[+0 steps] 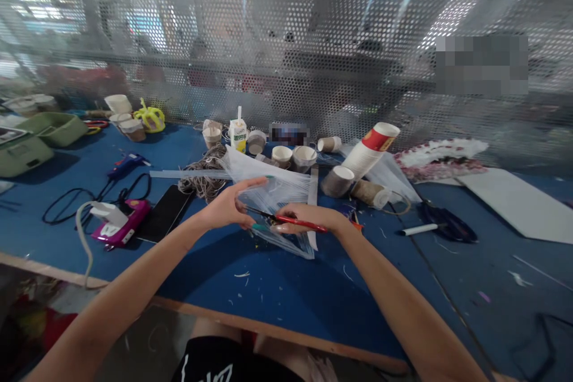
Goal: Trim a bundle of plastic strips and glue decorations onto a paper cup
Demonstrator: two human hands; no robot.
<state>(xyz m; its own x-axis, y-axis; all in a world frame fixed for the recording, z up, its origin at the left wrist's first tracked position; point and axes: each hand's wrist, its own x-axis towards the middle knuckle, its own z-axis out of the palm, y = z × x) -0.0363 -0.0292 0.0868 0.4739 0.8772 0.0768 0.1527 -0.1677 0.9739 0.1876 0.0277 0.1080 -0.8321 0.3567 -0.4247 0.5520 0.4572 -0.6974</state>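
Note:
My left hand (226, 208) is curved around the left side of a translucent white plastic sheet (282, 182), with fingers above and below it. The sheet is creased and finely streaked, and it hangs over the blue tabletop. From the right, my right hand (299, 218) grips red-handled scissors (308, 225). Their dark, thin blade points left toward my left palm, within the sheet's folds. Part of the tool is covered by my fingers, so I cannot tell whether the blades touch the sheet. A stiffer white strip (313, 191) runs along the sheet's right side.
Behind the sheet stand several paper cups (304, 158), a drink carton (239, 134) and tangled brown cord (206, 170). At left lie a black phone (165, 213), a magenta power strip (123, 224) and a blue glue gun (128, 165). Stacked cups (364, 158) lean right; perforated metal (286, 42) closes the back.

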